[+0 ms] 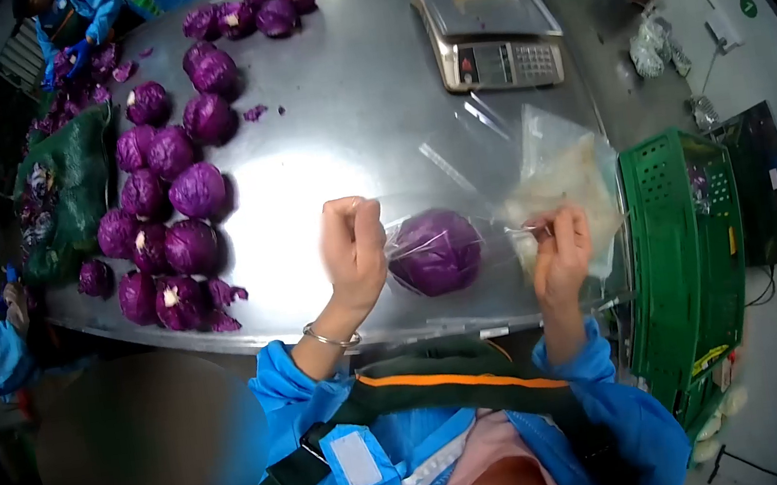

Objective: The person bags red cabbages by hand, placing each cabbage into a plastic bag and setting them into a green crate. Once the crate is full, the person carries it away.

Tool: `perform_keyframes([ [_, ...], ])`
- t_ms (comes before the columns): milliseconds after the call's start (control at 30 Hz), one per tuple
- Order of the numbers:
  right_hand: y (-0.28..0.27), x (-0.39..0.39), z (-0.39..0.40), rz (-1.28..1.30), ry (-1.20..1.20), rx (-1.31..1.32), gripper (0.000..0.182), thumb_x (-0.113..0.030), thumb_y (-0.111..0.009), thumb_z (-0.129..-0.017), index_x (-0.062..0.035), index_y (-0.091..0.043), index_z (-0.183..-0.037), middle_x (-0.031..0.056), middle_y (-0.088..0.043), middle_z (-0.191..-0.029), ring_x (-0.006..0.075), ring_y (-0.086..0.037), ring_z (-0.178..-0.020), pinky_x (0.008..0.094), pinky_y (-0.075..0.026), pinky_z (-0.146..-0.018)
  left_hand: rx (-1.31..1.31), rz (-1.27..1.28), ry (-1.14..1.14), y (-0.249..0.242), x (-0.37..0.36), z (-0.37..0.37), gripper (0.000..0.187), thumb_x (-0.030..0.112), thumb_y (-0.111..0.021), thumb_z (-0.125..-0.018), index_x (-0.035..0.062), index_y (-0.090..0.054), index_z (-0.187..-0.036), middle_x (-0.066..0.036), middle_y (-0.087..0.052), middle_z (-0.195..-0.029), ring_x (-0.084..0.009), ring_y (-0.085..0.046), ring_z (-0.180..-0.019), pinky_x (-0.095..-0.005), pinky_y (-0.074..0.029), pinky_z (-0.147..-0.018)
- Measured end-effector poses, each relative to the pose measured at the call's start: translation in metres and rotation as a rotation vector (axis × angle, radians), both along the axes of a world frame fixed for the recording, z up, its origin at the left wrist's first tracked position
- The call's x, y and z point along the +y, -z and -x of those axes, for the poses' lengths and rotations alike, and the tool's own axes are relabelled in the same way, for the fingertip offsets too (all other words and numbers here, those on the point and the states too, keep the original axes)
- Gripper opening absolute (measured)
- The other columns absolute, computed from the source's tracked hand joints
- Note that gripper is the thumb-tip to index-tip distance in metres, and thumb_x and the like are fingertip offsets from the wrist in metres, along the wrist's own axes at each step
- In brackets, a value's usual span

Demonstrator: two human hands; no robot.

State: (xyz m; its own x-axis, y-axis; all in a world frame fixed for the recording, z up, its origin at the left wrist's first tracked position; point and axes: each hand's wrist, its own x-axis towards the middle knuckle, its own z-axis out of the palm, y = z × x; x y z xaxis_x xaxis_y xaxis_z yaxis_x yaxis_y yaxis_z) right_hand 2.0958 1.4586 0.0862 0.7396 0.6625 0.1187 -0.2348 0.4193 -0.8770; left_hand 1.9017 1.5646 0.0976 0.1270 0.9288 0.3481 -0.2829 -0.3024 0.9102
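Observation:
A purple cabbage (436,252) sits on the metal table in front of me, with clear plastic film (395,245) drawn over it. My left hand (354,250) is closed, gripping the film on the cabbage's left side. On the other side my right hand (561,247) pinches the film between thumb and fingers. The film looks stretched from both hands across the cabbage. Just behind my right hand lies a stack of clear plastic bags or sheets (564,170).
Several purple cabbages (198,190) cover the table's left half, beside a green mesh sack (73,191). A digital scale (500,63) stands at the back right. Green crates (667,235) are stacked by the right edge. A co-worker (76,28) handles leaves at the far left; another person (1,352) is lower left.

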Motion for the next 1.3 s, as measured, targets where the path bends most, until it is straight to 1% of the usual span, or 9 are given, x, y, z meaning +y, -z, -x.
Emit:
perform_keyframes([
  [400, 0.106, -0.012, -0.014, 0.733, -0.192, 0.228, 0.033, -0.023, -0.056, -0.089, -0.0100, -0.039, -0.063, -0.0021, -0.038, -0.052, 0.0062, -0.033, -0.039, 0.0240, -0.025, -0.034, 0.599, 0.625, 0.169, 0.081, 0.014, -0.001, 0.032, 0.029, -0.047, -0.093, 0.0013, -0.048, -0.078, -0.003, -0.044, -0.049, -0.0092, -0.041, -0.039, -0.0262, -0.033, -0.038],
  [467, 0.150, -0.017, -0.022, 0.892, -0.309, 0.202, 0.025, -0.022, -0.058, -0.085, -0.0066, -0.048, -0.069, -0.0007, -0.039, -0.050, 0.0097, -0.035, -0.038, 0.0248, -0.029, -0.034, 0.930, 0.582, 0.263, 0.184, 0.039, 0.003, 0.031, 0.027, -0.052, -0.090, 0.0001, -0.051, -0.075, -0.006, -0.048, -0.053, -0.0124, -0.045, -0.040, -0.0264, -0.035, -0.038],
  [533, 0.177, -0.021, -0.021, 1.067, -0.434, 0.256, 0.019, -0.020, -0.059, -0.082, -0.0041, -0.053, -0.074, 0.0003, -0.039, -0.049, 0.0119, -0.037, -0.038, 0.0257, -0.032, -0.035, 0.948, -0.233, 0.639, 0.242, 0.038, 0.017, 0.032, 0.027, -0.056, -0.085, -0.0021, -0.052, -0.072, -0.009, -0.053, -0.058, -0.0154, -0.048, -0.044, -0.0299, -0.040, -0.042],
  [567, 0.186, -0.023, -0.022, 1.102, -0.559, 0.161, 0.017, -0.019, -0.059, -0.081, -0.0026, -0.055, -0.077, 0.0018, -0.043, -0.051, 0.0131, -0.041, -0.040, 0.0280, -0.034, -0.036, 0.788, 0.789, 0.627, 0.210, 0.035, 0.006, 0.030, 0.026, -0.058, -0.082, -0.0030, -0.053, -0.075, -0.011, -0.056, -0.060, -0.0163, -0.052, -0.050, -0.0315, -0.043, -0.047],
  [600, 0.191, -0.027, -0.019, 1.141, -0.686, 0.070, 0.016, -0.017, -0.058, -0.079, -0.0012, -0.057, -0.081, 0.0033, -0.046, -0.053, 0.0143, -0.045, -0.042, 0.0302, -0.037, -0.037, 0.968, 0.987, 0.708, 0.147, 0.038, -0.004, 0.027, 0.025, -0.054, -0.087, -0.0022, -0.057, -0.086, -0.012, -0.058, -0.073, -0.0138, -0.056, -0.063, -0.0257, -0.046, -0.054],
  [800, 0.166, -0.043, 0.003, 0.498, -0.741, -1.484, 0.060, -0.015, -0.060, -0.075, -0.0006, -0.037, -0.129, 0.0268, -0.036, -0.130, 0.0362, -0.044, -0.114, 0.0439, -0.036, -0.096, 0.941, -0.727, 0.715, 0.179, 0.007, 0.055, 0.064, 0.009, -0.067, -0.074, 0.0045, -0.037, -0.131, -0.019, -0.036, -0.132, -0.0308, -0.051, -0.108, -0.0404, -0.042, -0.092],
  [933, 0.167, -0.038, 0.002, 0.418, -1.093, -0.732, 0.098, -0.013, -0.063, -0.069, -0.0046, 0.000, -0.143, 0.0221, -0.026, -0.139, 0.0333, -0.029, -0.128, 0.0372, -0.025, -0.105, 0.871, -0.051, 0.736, 0.173, -0.023, 0.047, 0.072, 0.005, -0.064, -0.076, 0.0049, -0.027, -0.137, -0.020, -0.038, -0.134, -0.0332, -0.041, -0.123, -0.0375, -0.032, -0.104],
  [1133, 0.114, -0.049, -0.007, 0.250, -0.882, 0.898, 0.074, -0.035, -0.062, -0.083, -0.0187, -0.018, -0.140, 0.0101, -0.039, -0.129, 0.0256, -0.045, -0.115, 0.0423, -0.044, -0.091, 1.075, 0.825, 1.077, 0.077, 0.003, -0.003, 0.069, 0.005, -0.049, -0.083, -0.0023, -0.010, -0.139, -0.018, -0.056, -0.113, -0.0247, -0.064, -0.089, -0.0313, -0.053, -0.077],
  [1300, 0.112, -0.081, -0.064, -0.117, -0.454, 1.067, 0.061, -0.054, -0.050, -0.084, -0.0071, -0.051, -0.123, 0.0120, -0.054, -0.123, 0.0264, -0.053, -0.111, 0.0434, -0.042, -0.097, 1.078, -0.095, 1.188, -0.028, -0.031, -0.096, 0.069, 0.009, -0.054, -0.086, 0.0020, -0.014, -0.141, -0.023, -0.058, -0.113, -0.0245, -0.067, -0.076, -0.0282, -0.053, -0.062],
])
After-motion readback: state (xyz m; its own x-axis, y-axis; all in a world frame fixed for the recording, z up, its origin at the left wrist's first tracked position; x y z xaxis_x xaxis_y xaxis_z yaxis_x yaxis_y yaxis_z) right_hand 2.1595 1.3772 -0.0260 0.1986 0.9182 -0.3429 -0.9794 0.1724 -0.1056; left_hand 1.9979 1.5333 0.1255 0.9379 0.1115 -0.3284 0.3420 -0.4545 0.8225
